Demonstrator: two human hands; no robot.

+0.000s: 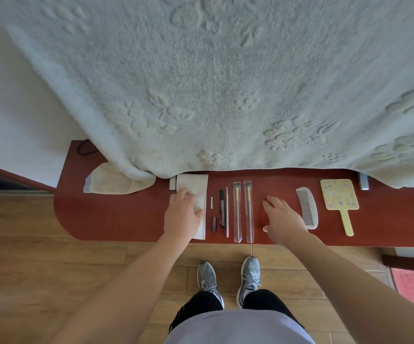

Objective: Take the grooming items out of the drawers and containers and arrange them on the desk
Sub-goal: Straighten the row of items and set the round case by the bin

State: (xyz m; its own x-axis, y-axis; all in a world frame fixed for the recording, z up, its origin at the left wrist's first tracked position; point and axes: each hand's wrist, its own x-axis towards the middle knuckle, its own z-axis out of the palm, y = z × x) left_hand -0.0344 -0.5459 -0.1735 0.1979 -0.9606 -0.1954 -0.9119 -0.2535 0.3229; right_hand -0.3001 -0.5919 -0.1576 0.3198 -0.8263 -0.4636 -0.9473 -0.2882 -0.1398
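With the left hand pressing flat on the white cloth and the right hand spread empty, a sideways drag could knock the neighbouring pencils askew.

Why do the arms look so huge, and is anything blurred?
Head view: the wide-angle lens stretches the forearms toward the bottom corners; the right hand looks slightly soft, while the comb teeth stay crisp; lighting is soft and even, without harsh glare.
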